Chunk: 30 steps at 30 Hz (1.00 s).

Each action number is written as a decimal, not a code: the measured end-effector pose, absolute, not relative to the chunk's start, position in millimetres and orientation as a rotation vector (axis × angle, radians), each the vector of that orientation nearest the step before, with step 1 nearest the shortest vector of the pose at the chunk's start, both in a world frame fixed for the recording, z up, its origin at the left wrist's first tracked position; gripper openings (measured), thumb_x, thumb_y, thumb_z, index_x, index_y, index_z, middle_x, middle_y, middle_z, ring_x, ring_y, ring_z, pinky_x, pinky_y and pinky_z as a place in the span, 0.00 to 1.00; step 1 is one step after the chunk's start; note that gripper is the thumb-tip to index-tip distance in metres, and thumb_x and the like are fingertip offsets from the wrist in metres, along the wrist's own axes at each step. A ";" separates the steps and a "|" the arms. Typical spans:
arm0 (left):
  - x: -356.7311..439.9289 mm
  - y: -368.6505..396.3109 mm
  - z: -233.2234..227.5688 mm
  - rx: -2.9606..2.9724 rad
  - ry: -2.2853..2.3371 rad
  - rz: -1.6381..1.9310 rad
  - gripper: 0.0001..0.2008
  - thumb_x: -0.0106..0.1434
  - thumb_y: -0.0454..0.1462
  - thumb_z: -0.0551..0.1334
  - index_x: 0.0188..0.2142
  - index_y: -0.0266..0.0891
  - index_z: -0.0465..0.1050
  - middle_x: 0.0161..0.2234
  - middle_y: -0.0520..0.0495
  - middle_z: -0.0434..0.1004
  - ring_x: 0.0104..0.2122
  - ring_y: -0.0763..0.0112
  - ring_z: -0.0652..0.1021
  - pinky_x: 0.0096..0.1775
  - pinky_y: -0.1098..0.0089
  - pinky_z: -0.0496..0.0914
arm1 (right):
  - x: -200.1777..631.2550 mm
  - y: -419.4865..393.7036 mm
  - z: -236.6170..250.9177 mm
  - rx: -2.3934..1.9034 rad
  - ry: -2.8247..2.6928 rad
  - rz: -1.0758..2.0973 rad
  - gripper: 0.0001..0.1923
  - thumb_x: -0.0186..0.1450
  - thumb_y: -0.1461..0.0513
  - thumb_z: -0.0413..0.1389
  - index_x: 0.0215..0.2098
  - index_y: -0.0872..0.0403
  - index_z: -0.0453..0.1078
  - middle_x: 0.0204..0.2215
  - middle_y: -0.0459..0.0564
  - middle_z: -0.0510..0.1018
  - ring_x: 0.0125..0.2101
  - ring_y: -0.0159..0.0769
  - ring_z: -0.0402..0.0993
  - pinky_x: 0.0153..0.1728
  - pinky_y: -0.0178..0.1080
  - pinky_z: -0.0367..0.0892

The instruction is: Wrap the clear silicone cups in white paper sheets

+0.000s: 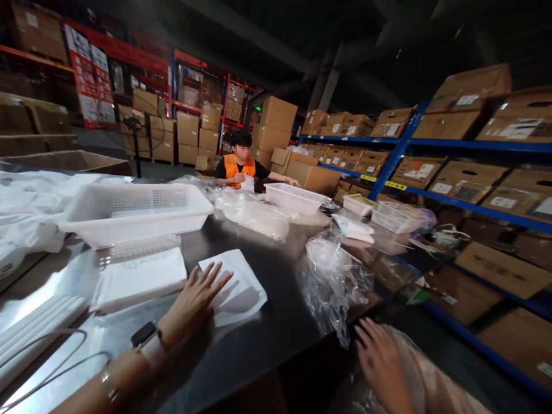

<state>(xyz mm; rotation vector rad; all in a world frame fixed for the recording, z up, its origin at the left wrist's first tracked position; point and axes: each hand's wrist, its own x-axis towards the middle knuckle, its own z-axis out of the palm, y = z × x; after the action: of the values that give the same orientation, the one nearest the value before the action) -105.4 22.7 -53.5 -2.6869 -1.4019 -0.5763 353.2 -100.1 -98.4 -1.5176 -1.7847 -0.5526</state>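
My left hand [204, 290] lies with fingers spread over the left part of a flat white paper piece [241, 287], perhaps an envelope or bag, on the dark tabletop [267, 339]. A watch [146, 339] and a bracelet are on that wrist. Left of the hand is a stack of white sheets or bags [142, 279]. Low on the right, past the table's front edge, my right hand [377, 356] is slightly blurred, its fingers stretched out. Clear plastic and a pinkish surface [440, 374] lie beside it; whether the hand touches them I cannot tell.
A white plastic basket [142, 207] stands at the back left, another basket [295, 198] farther off. Crumpled clear plastic [332, 270] hangs over the front edge. A co-worker in an orange vest [237, 167] sits opposite. Blue shelves [401, 155] with cardboard boxes line the right.
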 end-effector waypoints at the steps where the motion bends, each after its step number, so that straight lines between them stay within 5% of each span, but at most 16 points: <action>1: -103.2 26.5 -53.8 -2.753 -1.339 -0.542 0.41 0.51 0.22 0.52 0.64 0.47 0.56 0.67 0.42 0.49 0.66 0.50 0.50 0.62 0.42 0.43 | 332.3 -79.5 -87.8 -1.402 -1.991 -0.596 0.17 0.65 0.60 0.52 0.51 0.40 0.69 0.48 0.54 0.77 0.53 0.48 0.71 0.54 0.57 0.65; 7: -105.9 36.7 -47.5 -3.015 -1.208 -0.524 0.30 0.61 0.25 0.49 0.60 0.46 0.64 0.63 0.44 0.61 0.64 0.60 0.59 0.63 0.47 0.46 | 205.1 66.2 -58.8 -0.909 -2.608 -0.651 0.28 0.64 0.64 0.53 0.62 0.59 0.57 0.61 0.60 0.63 0.64 0.45 0.52 0.60 0.53 0.58; 15: -130.0 26.5 -45.5 -3.143 -1.155 -0.747 0.29 0.58 0.29 0.52 0.58 0.48 0.66 0.59 0.50 0.67 0.59 0.61 0.67 0.64 0.51 0.50 | 144.1 97.6 -65.5 -0.185 -2.485 -0.527 0.17 0.68 0.60 0.46 0.49 0.57 0.70 0.45 0.57 0.79 0.51 0.41 0.71 0.51 0.46 0.66; 18: -134.6 9.7 -30.1 -3.140 -1.271 -0.978 0.22 0.63 0.33 0.52 0.55 0.46 0.70 0.55 0.49 0.73 0.54 0.62 0.72 0.61 0.58 0.57 | 138.9 71.1 -43.6 -0.149 -2.522 -0.187 0.18 0.70 0.57 0.42 0.46 0.55 0.71 0.41 0.55 0.81 0.44 0.38 0.75 0.44 0.42 0.68; 21: -134.1 -3.2 -13.8 -3.094 -1.547 -1.348 0.20 0.68 0.46 0.49 0.40 0.39 0.77 0.39 0.47 0.81 0.38 0.63 0.76 0.43 0.67 0.70 | 140.2 49.5 -25.7 -0.465 -2.360 0.350 0.25 0.71 0.51 0.40 0.35 0.55 0.73 0.31 0.53 0.79 0.33 0.38 0.74 0.38 0.41 0.68; 24: -123.9 -9.2 -1.5 -3.004 -1.815 -1.775 0.26 0.64 0.55 0.50 0.26 0.37 0.71 0.24 0.50 0.73 0.25 0.70 0.68 0.27 0.71 0.64 | 140.5 38.1 -20.7 -0.801 -2.069 0.693 0.29 0.68 0.44 0.42 0.27 0.54 0.71 0.22 0.48 0.73 0.27 0.36 0.69 0.32 0.39 0.66; 30: -98.9 -25.9 7.4 -2.686 -2.002 -2.247 0.27 0.59 0.60 0.52 0.24 0.39 0.64 0.21 0.52 0.66 0.24 0.70 0.66 0.25 0.72 0.60 | 119.4 16.5 -36.1 -0.753 -1.661 1.413 0.30 0.53 0.35 0.56 0.26 0.53 0.71 0.18 0.44 0.67 0.23 0.34 0.66 0.31 0.39 0.67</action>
<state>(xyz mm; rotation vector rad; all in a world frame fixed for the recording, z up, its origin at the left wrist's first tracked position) -98.9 -25.9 7.4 -2.6857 -2.0018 -2.2472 119.4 16.5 -36.1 -0.7529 -1.6606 1.4134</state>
